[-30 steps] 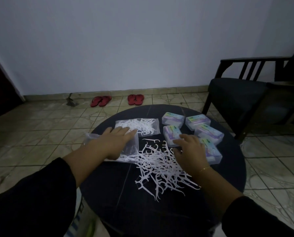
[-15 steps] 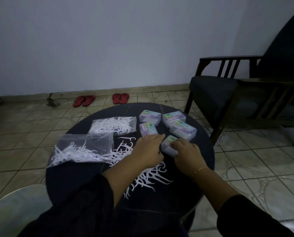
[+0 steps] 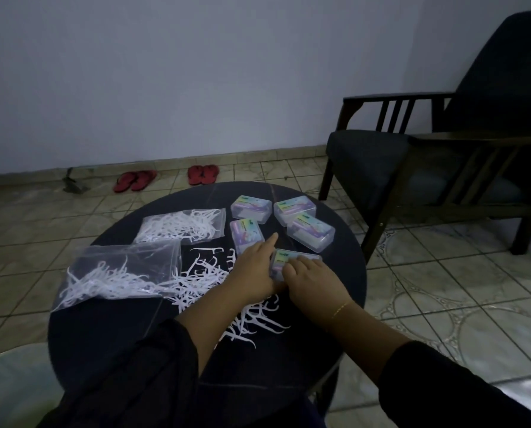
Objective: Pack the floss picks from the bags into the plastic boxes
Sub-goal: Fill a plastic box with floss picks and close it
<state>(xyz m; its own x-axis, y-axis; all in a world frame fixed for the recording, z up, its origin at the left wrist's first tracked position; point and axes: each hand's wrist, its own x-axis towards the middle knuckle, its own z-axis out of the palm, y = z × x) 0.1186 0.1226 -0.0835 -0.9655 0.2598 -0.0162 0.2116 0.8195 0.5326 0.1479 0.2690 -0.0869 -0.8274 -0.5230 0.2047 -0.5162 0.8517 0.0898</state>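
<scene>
On a round dark table [image 3: 109,341] lie several small clear plastic boxes with pastel labels. Both hands are on the nearest box [image 3: 284,258]: my left hand [image 3: 255,268] grips its left side with the index finger stretched out, and my right hand [image 3: 312,284] covers its near right part. Other boxes sit behind: one [image 3: 245,234] just left, one [image 3: 311,231] right, two further back [image 3: 251,207] [image 3: 294,208]. A pile of loose white floss picks [image 3: 208,273] spreads under my forearms. Two clear bags hold more picks, the near one [image 3: 119,273] at left, the far one [image 3: 182,226] behind it.
A dark wooden armchair [image 3: 428,159] stands close to the table's right side. Two pairs of red sandals [image 3: 168,177] lie on the tiled floor by the wall. A pale rounded object [image 3: 8,387] shows at the lower left.
My left hand left the near bag and moved right onto the nearest box. My right hand stayed on that box. The view swung to the right.
</scene>
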